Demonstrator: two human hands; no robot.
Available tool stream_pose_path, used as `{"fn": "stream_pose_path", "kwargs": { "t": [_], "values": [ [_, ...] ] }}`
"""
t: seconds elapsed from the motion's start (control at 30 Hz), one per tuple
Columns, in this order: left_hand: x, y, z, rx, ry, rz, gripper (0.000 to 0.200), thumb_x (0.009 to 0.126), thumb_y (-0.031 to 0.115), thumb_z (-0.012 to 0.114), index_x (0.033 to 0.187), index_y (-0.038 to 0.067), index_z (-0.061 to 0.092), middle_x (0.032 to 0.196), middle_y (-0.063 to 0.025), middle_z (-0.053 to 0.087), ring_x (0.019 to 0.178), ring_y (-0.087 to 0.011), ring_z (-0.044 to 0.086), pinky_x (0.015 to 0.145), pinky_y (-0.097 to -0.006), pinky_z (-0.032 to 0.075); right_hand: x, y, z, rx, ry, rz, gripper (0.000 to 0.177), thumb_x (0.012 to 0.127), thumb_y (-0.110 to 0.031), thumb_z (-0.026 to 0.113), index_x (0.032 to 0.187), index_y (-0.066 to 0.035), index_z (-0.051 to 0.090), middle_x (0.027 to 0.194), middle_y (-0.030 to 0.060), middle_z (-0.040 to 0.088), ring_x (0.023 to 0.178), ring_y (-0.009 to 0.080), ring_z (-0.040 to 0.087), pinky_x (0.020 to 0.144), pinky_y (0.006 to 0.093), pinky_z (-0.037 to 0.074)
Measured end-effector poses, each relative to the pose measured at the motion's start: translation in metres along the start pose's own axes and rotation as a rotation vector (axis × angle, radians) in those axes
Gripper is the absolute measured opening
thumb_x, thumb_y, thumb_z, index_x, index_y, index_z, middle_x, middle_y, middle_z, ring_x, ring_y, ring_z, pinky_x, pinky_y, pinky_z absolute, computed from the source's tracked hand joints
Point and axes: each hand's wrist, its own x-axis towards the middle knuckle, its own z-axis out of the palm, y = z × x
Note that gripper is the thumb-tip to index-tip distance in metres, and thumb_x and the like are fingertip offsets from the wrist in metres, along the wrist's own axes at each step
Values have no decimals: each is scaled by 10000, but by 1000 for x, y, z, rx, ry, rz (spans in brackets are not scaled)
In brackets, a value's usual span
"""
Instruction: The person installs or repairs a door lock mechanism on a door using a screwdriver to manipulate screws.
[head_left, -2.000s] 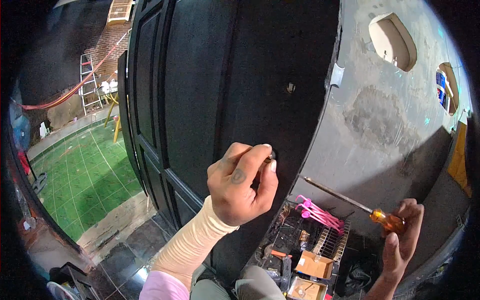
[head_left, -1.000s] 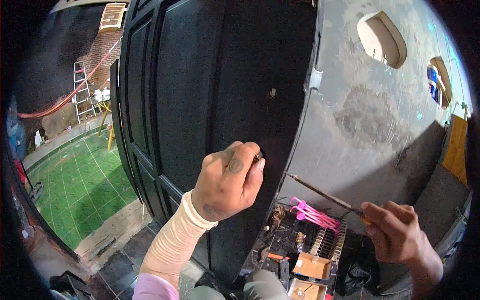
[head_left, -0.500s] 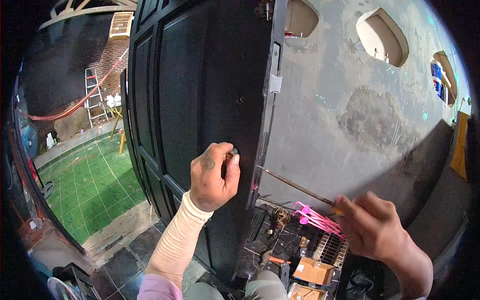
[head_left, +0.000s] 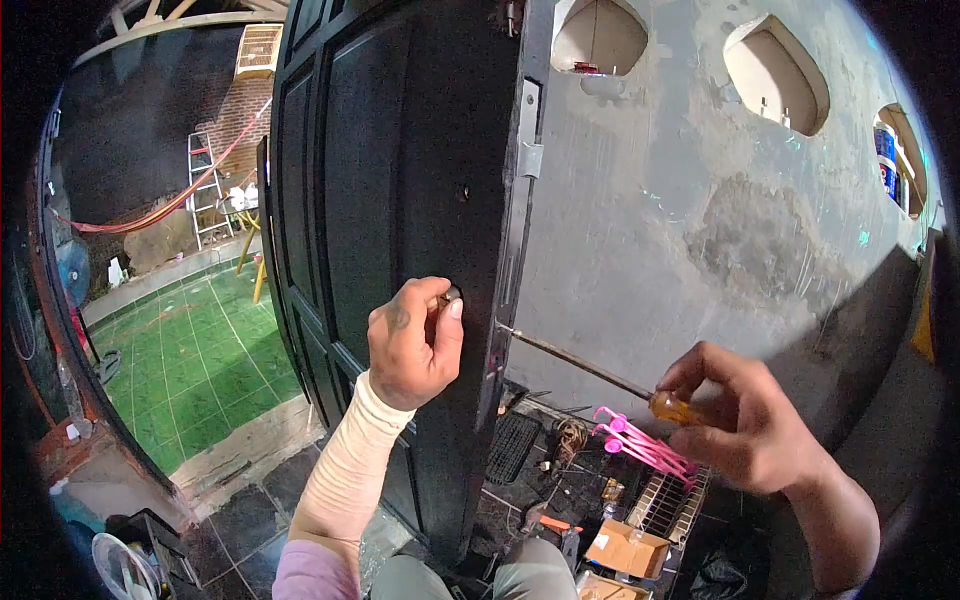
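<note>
A black panelled door [head_left: 400, 170] stands open in front of me. My left hand [head_left: 412, 340] pinches a small metal lock part [head_left: 450, 295] against the door's face, close to its edge. My right hand [head_left: 748, 415] grips the orange handle of a long screwdriver [head_left: 575, 365]. The shaft's tip touches the door's narrow edge at the metal edge plate [head_left: 498, 340], level with my left hand. A small hole [head_left: 463, 192] shows higher on the door face.
A rough grey wall [head_left: 700, 230] with arched niches fills the right. On the floor below lie a pink plastic item [head_left: 640, 445], a wire rack, cardboard boxes [head_left: 620, 548] and tools. A green tiled yard [head_left: 190, 360] and a ladder [head_left: 205, 190] are at left.
My right hand has brought the screwdriver leftward until its tip meets the door edge. The view has swung so the door's edge faces me. My left hand stays on the lock part.
</note>
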Motion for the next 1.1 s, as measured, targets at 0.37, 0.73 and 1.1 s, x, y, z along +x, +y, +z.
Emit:
{"fn": "stream_pose_path", "kwargs": {
  "t": [0.37,0.73,1.1],
  "values": [
    [3,-10,-1,-59,-4,84,173,889,-13,658,1045,-32,585,746,-96,616,545,-161,585,507,-279,460,-10,-15,29,-467,46,-47,244,960,-94,606,1182,3,638,818,55,582,610,102,498,472,226,396],
    [0,-5,7,-14,8,70,149,904,-24,638,1040,-33,577,745,-92,613,553,-140,573,511,-263,452,-1,-20,-4,-605,-77,-176,310,852,52,656,1155,15,602,803,62,589,707,163,605,595,354,512],
    [3,-8,4,-47,-23,78,149,904,-17,641,1041,-30,585,729,-91,595,548,-148,571,506,-268,448,2,-22,-1,102,13,202,235,938,-133,651,1137,-21,593,830,80,643,601,115,560,502,258,464]
  ]
}}
